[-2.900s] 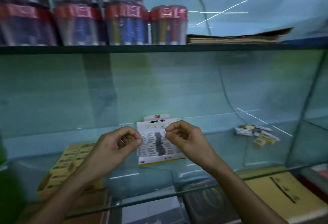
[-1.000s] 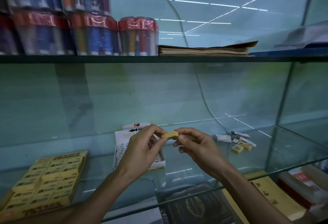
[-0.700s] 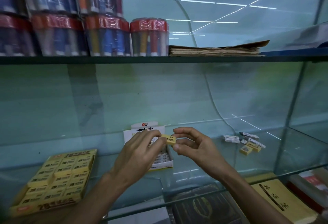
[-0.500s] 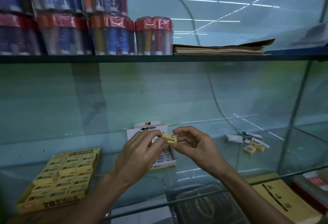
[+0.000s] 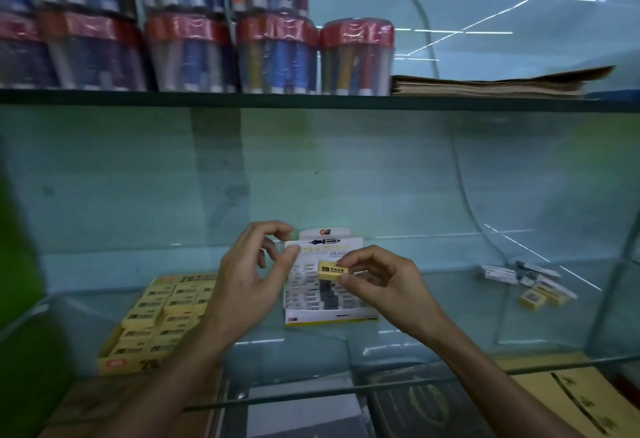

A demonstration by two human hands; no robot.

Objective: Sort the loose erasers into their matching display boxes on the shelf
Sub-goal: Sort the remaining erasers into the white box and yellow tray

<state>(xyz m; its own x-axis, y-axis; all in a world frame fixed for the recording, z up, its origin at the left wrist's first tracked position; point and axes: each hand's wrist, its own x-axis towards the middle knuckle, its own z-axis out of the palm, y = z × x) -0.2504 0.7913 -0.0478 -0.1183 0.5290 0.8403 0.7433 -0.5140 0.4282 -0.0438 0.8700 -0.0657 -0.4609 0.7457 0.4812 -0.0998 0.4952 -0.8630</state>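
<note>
The right hand (image 5: 377, 281) pinches a yellow eraser (image 5: 332, 269) in the air, just above the white box (image 5: 329, 316). The left hand (image 5: 249, 281) is beside it, fingers loosely bent, its grip on nothing. The eraser looks like the ones in the yellow box (image 5: 156, 319) on the left. It could end up in the white box by mistake. A small pinch could slip, and the eraser could drop onto the glass shelf (image 5: 433, 333).
</note>
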